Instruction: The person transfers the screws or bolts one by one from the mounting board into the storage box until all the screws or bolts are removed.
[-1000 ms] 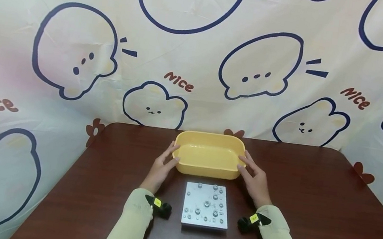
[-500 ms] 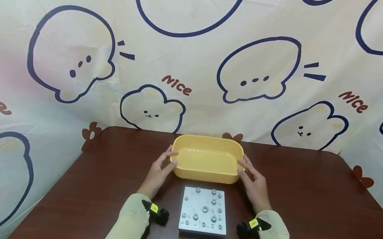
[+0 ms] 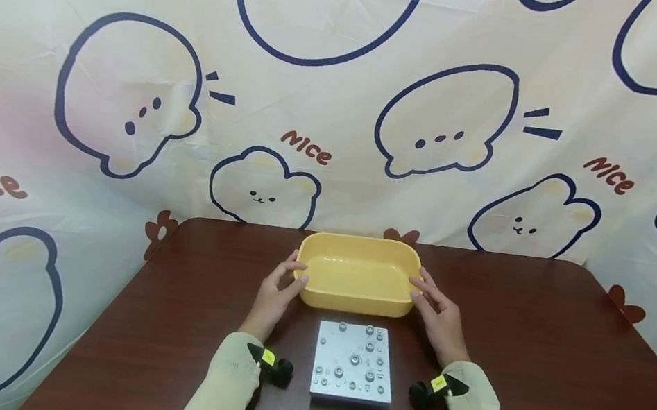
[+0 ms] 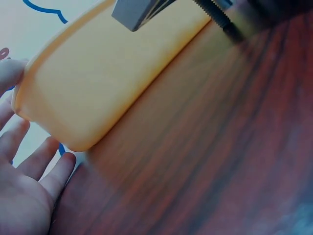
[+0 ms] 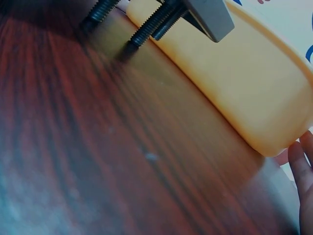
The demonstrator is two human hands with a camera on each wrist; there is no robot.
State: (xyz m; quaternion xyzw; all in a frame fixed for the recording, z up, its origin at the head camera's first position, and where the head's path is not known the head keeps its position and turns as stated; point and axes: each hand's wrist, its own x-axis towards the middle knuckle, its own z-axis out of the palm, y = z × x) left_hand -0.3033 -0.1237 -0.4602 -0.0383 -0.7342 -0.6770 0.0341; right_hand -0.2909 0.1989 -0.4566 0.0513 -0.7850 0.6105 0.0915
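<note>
A shallow yellow plastic basin [image 3: 352,302] with rounded corners stands at the far side of the table, with nothing inside it. My left hand [image 3: 272,299] holds its left end, thumb at the rim and fingers along the outer wall. At the opposite end, my right hand [image 3: 440,320] holds the basin the same way. Between my forearms and nearer to me is a silver metal plate [image 3: 344,360] with several bolt heads on top. Threaded bolt ends [image 5: 151,24] jut from its underside in the right wrist view. Neither hand touches the plate.
All of this is on a dark brown wooden table [image 3: 532,374]. A cartoon-printed cloth [image 3: 356,97] hangs behind the table's far edge and along both sides. Black wrist cameras [image 3: 280,372] sit on both sleeve cuffs.
The head view has tilted up slightly, so everything appears a little lower. Both hands, the basin and the metal plate keep their places on the table.
</note>
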